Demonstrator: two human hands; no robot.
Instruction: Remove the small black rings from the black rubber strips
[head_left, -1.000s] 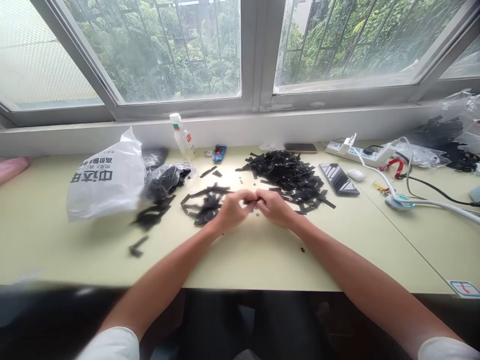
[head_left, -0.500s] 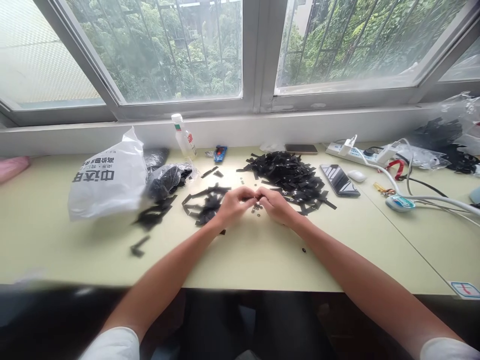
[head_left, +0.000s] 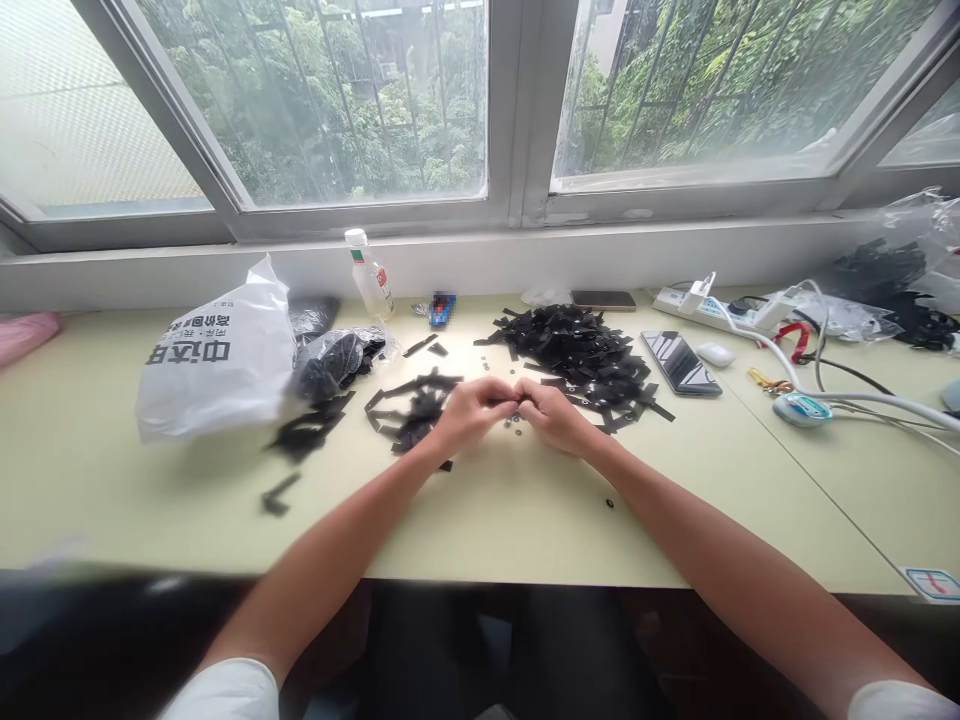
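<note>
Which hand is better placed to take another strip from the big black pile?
Probably the right hand: it lies just beside the big pile. The left hand is nearer the small pile.

One head-worn camera looks forward and down across the table (head_left: pixel 525 520) toward the window (head_left: pixel 330 100), at arm's length

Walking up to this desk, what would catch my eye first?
Two bare hands, the left hand and right hand, meet fingertip to fingertip at the middle of the pale table. Just behind them lies a big heap of black strips, and at the left sits a white plastic bag.
</note>
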